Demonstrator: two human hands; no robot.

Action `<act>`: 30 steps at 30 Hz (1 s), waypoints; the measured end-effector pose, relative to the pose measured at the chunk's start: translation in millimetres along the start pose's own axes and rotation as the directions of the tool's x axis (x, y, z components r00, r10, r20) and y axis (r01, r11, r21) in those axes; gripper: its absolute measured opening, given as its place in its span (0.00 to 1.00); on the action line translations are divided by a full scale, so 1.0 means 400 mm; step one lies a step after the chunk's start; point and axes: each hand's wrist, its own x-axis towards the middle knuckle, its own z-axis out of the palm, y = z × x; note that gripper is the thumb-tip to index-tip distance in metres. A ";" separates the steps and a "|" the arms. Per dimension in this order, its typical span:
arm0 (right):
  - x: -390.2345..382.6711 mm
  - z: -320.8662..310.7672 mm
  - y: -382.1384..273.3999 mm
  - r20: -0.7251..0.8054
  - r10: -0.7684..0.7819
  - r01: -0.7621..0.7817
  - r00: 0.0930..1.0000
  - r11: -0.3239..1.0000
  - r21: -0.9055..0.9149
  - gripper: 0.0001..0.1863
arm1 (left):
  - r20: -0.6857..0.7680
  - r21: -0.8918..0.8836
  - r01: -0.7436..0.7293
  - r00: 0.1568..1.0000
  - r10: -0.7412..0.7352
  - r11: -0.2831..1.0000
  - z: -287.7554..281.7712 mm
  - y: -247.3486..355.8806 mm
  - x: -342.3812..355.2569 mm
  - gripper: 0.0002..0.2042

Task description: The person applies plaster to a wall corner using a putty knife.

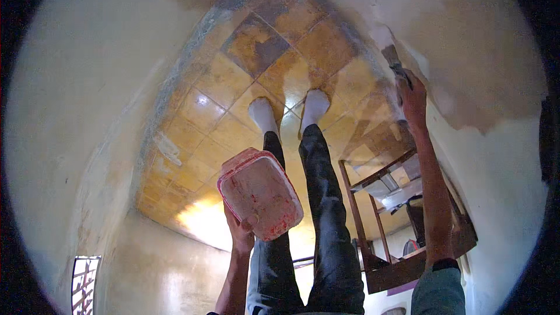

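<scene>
Red-smeared tub [236,163] sits in the left hand [240,232].

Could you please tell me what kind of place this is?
Probably a plain indoor room, perhaps in a house: a worn tiled floor, a patchy wall on the right, and a dark wooden furniture frame beside it.

Person standing on worn yellow-brown floor tiles [219,81], pale socks [315,105], dark trousers [326,216]. Left hand [241,230] grips a squarish container [259,195] from its near left side; rim and surface smeared red. Right arm outstretched; right hand [413,96] grasps a flat, broad-ended tool [391,56], end at the right-hand wall [478,58], contact unclear. Brownish patch there, paler wall below. Dark wooden frame [354,210] under the right forearm. Barred window [85,284], lower left.
</scene>
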 end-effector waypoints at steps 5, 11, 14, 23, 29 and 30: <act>0.102 0.001 0.114 0.070 -0.723 0.513 0.688 0.415 -0.752 0.18 | -0.003 0.091 0.012 1.000 -0.012 0.996 0.001 0.004 0.001 0.52; 0.119 0.023 0.148 0.011 -0.667 0.299 0.745 0.320 -0.899 0.22 | 0.001 0.087 -0.008 1.000 0.008 0.996 -0.023 -0.018 0.002 0.52; 0.108 0.034 0.138 -0.062 -0.559 0.156 0.827 0.335 -0.929 0.22 | -0.028 0.026 0.001 1.000 -0.001 1.000 -0.034 -0.025 -0.007 0.51; 0.022 0.017 0.075 -0.227 -0.576 0.136 0.786 0.519 -0.844 0.16 | -0.031 -0.032 0.008 0.999 -0.009 0.999 -0.068 -0.010 -0.004 0.50; -0.046 -0.010 0.097 -0.319 -0.514 0.051 0.797 0.583 -0.811 0.18 | 0.003 -0.060 -0.017 1.000 0.017 0.998 -0.056 0.004 0.011 0.48; -0.057 -0.012 0.099 -0.291 -0.494 0.079 0.819 0.600 -0.796 0.18 | 0.015 -0.085 -0.009 1.000 0.011 0.996 -0.046 0.015 0.008 0.48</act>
